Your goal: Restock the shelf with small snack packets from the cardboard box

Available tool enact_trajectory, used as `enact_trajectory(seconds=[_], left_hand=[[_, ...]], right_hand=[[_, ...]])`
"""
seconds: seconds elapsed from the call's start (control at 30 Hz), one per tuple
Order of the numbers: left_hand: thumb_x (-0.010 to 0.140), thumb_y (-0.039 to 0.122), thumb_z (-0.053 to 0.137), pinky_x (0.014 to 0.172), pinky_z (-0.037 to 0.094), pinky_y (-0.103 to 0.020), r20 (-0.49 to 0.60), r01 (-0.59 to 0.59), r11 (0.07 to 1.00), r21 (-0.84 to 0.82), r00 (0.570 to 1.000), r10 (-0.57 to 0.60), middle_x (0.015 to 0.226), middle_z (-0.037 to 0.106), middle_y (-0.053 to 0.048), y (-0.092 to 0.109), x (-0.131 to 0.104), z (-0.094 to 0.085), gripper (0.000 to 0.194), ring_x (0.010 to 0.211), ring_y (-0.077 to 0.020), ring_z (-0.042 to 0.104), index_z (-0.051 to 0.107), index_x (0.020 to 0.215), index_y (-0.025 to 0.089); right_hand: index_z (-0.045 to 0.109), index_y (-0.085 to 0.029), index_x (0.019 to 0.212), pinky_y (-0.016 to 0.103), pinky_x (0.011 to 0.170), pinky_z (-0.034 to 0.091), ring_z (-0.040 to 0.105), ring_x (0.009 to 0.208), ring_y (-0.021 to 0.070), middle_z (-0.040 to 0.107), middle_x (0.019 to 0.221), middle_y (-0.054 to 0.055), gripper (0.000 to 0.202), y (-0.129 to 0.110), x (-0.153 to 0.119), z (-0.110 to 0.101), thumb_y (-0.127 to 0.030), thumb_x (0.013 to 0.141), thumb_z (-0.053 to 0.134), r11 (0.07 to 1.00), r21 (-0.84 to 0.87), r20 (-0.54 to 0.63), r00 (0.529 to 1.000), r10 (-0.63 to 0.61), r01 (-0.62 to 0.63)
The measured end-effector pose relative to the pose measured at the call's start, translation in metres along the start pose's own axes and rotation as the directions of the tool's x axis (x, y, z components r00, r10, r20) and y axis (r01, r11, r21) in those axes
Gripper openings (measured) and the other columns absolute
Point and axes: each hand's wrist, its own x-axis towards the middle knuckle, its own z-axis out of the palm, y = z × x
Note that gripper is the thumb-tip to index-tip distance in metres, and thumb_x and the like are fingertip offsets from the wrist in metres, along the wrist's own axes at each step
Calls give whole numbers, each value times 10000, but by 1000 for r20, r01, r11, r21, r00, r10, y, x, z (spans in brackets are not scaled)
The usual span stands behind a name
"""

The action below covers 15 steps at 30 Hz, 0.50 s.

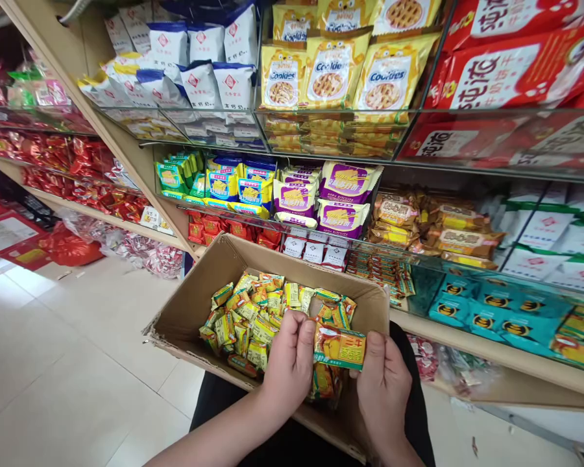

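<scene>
Between my two hands is a small orange, yellow and green snack packet (339, 345), its printed face turned up toward me. My left hand (292, 357) pinches its left end with thumb and fingers, and my right hand (383, 381) pinches the right end. Both hands are over an open cardboard box (185, 308) that rests on my lap. Inside the box lie many more small yellow and orange wrapped packets (260, 327), loosely heaped. My hands and forearms hide part of the box's near side.
Shelves with glass fronts (331, 139) rise just beyond the box. They hold yellow cookie packs (331, 68), red bags (506, 61), purple soda biscuits (343, 201) and teal packets (496, 305). A red plastic bag (71, 245) lies at left on the tiled floor (78, 363).
</scene>
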Motion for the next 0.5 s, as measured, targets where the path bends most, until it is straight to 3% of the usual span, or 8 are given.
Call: enact_trajectory(seconds=[0.1,0.2,0.3,0.4,0.43,0.5], left_hand=[[911,304,336,561,322,-217,-3,24,999,-22,1000,-24,658,347,45,1,2,1,196,590,-115,329,373,741,212],[910,315,335,552,329,-220,-11,58,997,-54,998,-58,657,350,43,-2,2,3,199,586,-117,336,374,743,213],[906,309,337,552,335,-222,12,46,998,-49,999,-45,649,357,44,-3,0,5,190,580,-116,343,379,749,212],[902,297,345,567,343,-224,82,6,999,-39,997,-3,659,388,40,2,-4,6,169,588,-112,371,389,765,209],[901,295,346,572,346,-224,130,-1,999,-39,992,6,665,405,37,4,-5,5,162,592,-111,387,398,776,208],[900,292,349,580,356,-222,234,1,999,-34,972,7,674,444,31,7,-5,1,147,597,-110,425,431,813,205]], right_hand=[[502,-185,731,190,369,331,467,452,97,535,593,-20,409,-6,-3,4,-593,764,487,963,233,0,991,136,-133],[481,-191,742,185,389,338,440,426,75,520,579,-41,376,-8,-2,3,-564,762,521,885,396,83,969,231,-245],[513,-191,811,200,421,370,467,458,83,553,636,-22,368,-4,2,-10,-557,785,494,888,391,213,963,168,-241],[552,-205,964,221,465,414,547,598,126,610,818,28,354,4,3,-35,-500,769,551,938,292,375,925,67,-187],[565,-209,976,225,482,429,563,643,139,615,846,35,347,6,3,-44,-456,735,611,951,254,386,920,67,-176],[601,-207,923,223,494,445,573,663,145,620,830,31,327,6,5,-61,-375,661,702,962,218,300,949,97,-167]])
